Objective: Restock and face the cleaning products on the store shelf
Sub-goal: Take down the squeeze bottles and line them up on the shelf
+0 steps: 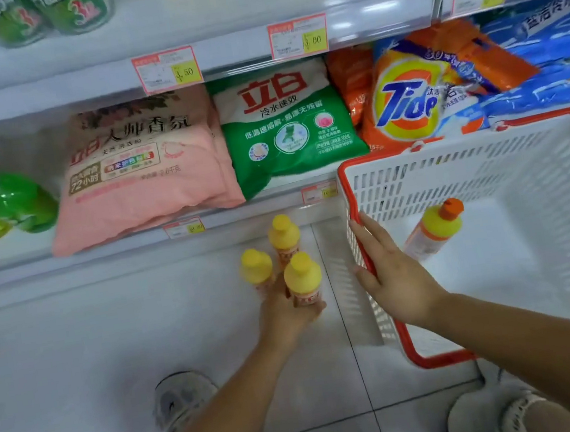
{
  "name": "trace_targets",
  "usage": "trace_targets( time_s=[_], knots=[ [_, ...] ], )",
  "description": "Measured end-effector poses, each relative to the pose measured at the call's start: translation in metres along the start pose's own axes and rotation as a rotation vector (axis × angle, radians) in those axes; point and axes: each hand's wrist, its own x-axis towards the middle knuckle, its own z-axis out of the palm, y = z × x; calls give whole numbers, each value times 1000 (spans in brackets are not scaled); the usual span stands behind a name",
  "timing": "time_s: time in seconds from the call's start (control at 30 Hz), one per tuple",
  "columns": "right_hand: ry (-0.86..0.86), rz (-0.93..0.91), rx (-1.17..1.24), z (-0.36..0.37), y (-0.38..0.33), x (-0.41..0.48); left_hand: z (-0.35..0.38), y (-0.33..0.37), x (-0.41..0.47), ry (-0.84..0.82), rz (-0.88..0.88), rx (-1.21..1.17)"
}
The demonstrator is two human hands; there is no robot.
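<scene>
Reaching forward, left hand (290, 311) gripping three yellow bottles (302, 278) upright, caps up; right hand (392, 273) lying flat, grip wide, against the basket (367, 255) rim.

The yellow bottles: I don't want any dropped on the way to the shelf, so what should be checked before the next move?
1. Left hand grips the three yellow bottles: ok, all upright, though one hand holds three, so loosely.
2. Caps closed: ok as far as visible.
3. Right hand free to help: not ok, it rests flat on the basket's red rim.
4. Basket emptied: not ok, one orange-capped bottle lies inside.
5. Open shelf spot for these bottles: cannot tell.
</scene>
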Motion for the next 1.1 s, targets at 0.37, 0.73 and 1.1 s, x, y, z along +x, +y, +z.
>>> trace_targets(
  time_s=[0.37, 0.73, 1.1],
  knots=[
    [2, 42, 20, 4, 1, 0, 8, -27, 24, -32, -16, 98],
    [-64, 86, -159, -17, -17, 4, -68, 48, -15, -521, 67, 607],
    [338, -128, 2, -130, -138, 63, -215, 248, 8, 208, 619, 481]
  ],
)
